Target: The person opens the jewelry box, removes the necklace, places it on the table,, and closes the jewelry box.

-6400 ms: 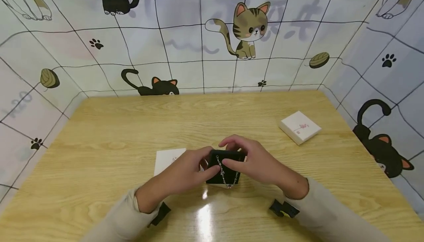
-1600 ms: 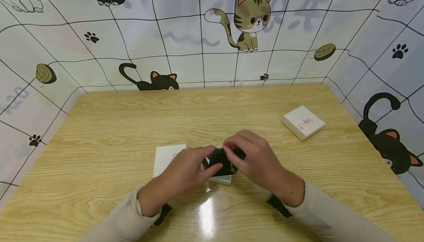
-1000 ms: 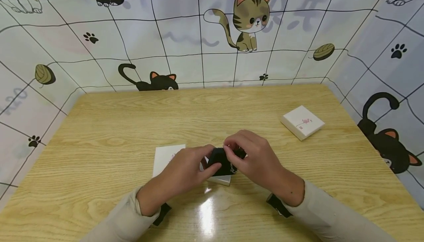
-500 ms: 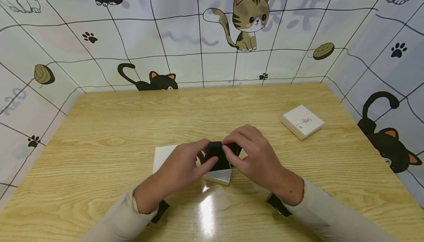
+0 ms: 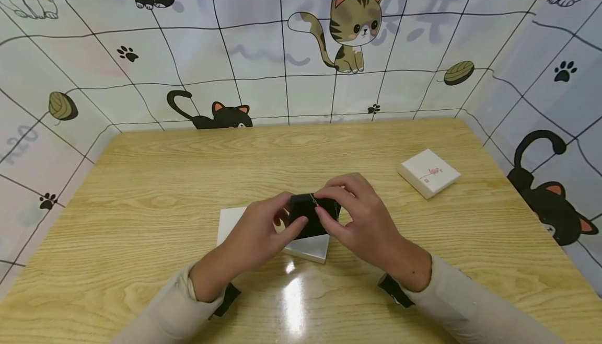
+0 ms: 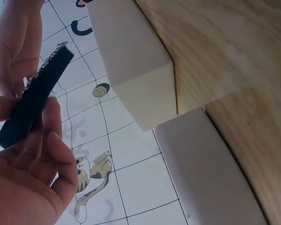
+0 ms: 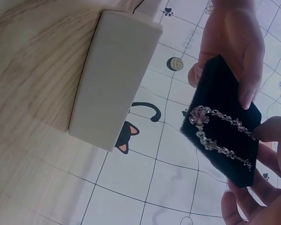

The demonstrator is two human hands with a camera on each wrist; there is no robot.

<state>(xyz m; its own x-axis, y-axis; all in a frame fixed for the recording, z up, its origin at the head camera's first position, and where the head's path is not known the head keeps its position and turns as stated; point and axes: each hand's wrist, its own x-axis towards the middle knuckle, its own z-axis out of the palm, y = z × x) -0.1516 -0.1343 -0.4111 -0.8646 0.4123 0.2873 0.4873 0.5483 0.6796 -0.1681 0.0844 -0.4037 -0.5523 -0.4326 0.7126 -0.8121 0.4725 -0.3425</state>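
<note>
A black velvety jewellery pad point(image 5: 301, 218) is up over the table between both hands. My left hand point(image 5: 261, 225) grips its left side, thumb in front and fingers behind. A silvery bracelet point(image 7: 220, 150) with a pinkish flower-shaped piece lies looped across the pad, clearest in the right wrist view. My right hand point(image 5: 359, 218) pinches the bracelet's chain near the pad's top edge, its other fingers curled behind the pad. Seen from the left wrist, the pad point(image 6: 37, 96) is nearly edge-on, with the chain along one face. The fingertips partly hide the chain ends.
Below the pad, a white box point(image 5: 310, 250) rests on the wooden table point(image 5: 188, 171). Another white piece point(image 5: 229, 222) lies partly under my left forearm. A closed white box with a pink flower print point(image 5: 429, 172) sits at the right. Cat-patterned cloth surrounds the table's back and sides.
Earlier the bracelet hung down the pad's front with my right fingers spread. Now these pinch the chain at the top edge. Both hands have raised the pad slightly, uncovering more of the white box.
</note>
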